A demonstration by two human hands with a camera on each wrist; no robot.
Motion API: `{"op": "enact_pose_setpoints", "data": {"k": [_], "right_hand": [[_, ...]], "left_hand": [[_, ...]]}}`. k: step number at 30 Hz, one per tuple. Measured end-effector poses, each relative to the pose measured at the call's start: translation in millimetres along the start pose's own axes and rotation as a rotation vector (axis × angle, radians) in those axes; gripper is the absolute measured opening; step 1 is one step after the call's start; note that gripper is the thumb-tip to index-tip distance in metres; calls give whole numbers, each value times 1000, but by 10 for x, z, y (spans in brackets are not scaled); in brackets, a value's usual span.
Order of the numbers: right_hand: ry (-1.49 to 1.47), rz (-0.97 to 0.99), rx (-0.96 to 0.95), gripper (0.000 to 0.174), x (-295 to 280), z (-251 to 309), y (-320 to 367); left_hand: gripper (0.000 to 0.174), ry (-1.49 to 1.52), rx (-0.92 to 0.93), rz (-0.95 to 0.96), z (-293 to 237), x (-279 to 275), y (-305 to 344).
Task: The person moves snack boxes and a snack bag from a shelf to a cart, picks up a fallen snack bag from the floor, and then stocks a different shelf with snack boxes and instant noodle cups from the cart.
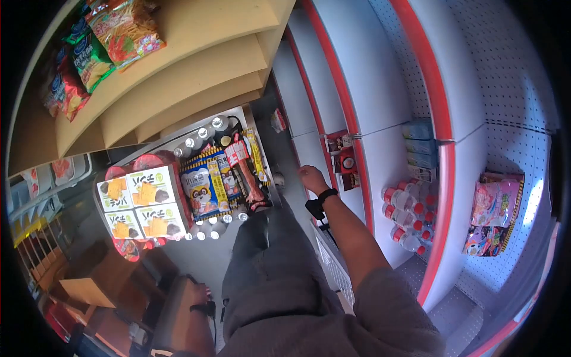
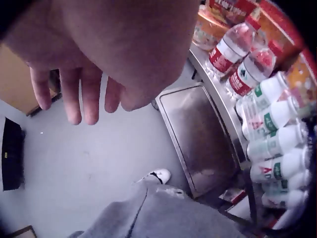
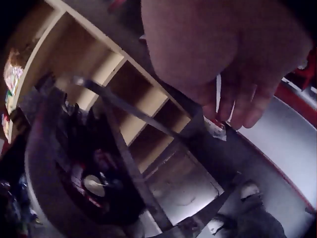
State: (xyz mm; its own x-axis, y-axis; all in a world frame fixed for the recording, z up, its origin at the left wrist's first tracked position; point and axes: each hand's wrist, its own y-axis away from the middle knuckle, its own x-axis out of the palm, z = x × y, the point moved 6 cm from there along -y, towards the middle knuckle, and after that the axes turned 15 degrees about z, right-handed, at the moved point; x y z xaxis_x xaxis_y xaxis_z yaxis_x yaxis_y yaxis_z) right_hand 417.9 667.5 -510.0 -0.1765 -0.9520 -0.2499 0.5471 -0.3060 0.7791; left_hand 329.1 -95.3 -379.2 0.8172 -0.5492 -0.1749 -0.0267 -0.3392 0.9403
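The right hand (image 1: 313,180) is held out over the aisle beside the red-edged shelves, holding nothing visible; in the right wrist view its fingers (image 3: 240,106) hang loosely extended. Low at the left of the head view, the left hand (image 1: 200,293) hangs beside the body. The left wrist view shows its fingers (image 2: 81,94) extended and apart, with nothing in them. In front of the person stands a loaded cart (image 1: 270,193), bearing white boxes with cracker pictures (image 1: 143,205), a blue snack bag (image 1: 201,193), red packaged sticks (image 1: 245,172) and several bottles (image 1: 221,124).
Wooden shelves (image 1: 202,65) with snack bags (image 1: 128,35) rise at upper left. Shelves with red edges (image 1: 345,89) line the right, holding bottled drinks (image 1: 407,214) and pink packets (image 1: 495,205). Cardboard boxes (image 1: 98,285) stand at lower left. A small packet (image 1: 278,121) lies beyond the cart.
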Motion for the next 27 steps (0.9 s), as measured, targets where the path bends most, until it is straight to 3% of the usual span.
{"op": "enact_pose_setpoints", "data": {"k": [2, 4, 6, 7, 8, 10, 11, 12, 14, 15, 18, 19, 20, 21, 23, 25, 26, 27], "right_hand": [[145, 18, -32, 27, 103, -29, -197], [115, -22, 21, 24, 126, -156, -350], [70, -19, -43, 22, 255, -496, -735], [128, -22, -88, 22, 291, -627, -906], [185, -18, -124, 22, 335, -750, -978], [160, -13, -92, 22, 319, -886, -1235], [223, 61, -58, 26, 330, -940, -1407], [284, 140, -21, 30, 391, -1039, -1551], [283, 178, -33, 31, 426, -1148, -1800], [308, 180, -48, 31, 415, -1140, -1873], [347, 182, -108, 32, 419, -1249, -2218], [353, 176, -139, 34, 448, -1293, -2303], [347, 182, -145, 34, 504, -1323, -2388], [356, 183, -125, 35, 530, -1374, -2460], [381, 188, -116, 35, 490, -1451, -2656], [939, 375, -231, 39, 739, -1609, -2897], [936, 378, -234, 39, 836, -1749, -3023], [747, 272, -173, 40, 874, -1986, -3242]], "left_hand": [[31, 1373, -409, -91, -48, -364, 15], [37, 1393, -432, -97, -240, -401, -167], [39, 1314, -466, -46, -522, -510, -246], [46, 1371, -495, 83, -975, -811, -233], [46, 1388, -508, 94, -1115, -829, -252], [59, 1307, -428, 509, -1516, -670, -446], [80, 1138, -376, 497, -1674, -673, -602], [80, 1161, -379, 492, -1824, -614, -699], [97, 1052, -380, 423, -2104, -552, -913], [115, 1039, -395, 489, -2460, -1023, -998], [125, 982, -259, 360, -2735, -1114, -1387], [125, 986, -267, 357, -2734, -892, -1509], [128, 784, -414, 401, -2627, -481, -1634], [131, 577, -553, 441, -2600, -429, -1704], [124, 604, -551, 445, -2629, -348, -1778], [117, 625, -555, 447, -2656, -469, -1792], [105, 491, -423, 296, -2694, -641, -1817], [94, 359, -290, 145, -2753, -793, -1859]]}}
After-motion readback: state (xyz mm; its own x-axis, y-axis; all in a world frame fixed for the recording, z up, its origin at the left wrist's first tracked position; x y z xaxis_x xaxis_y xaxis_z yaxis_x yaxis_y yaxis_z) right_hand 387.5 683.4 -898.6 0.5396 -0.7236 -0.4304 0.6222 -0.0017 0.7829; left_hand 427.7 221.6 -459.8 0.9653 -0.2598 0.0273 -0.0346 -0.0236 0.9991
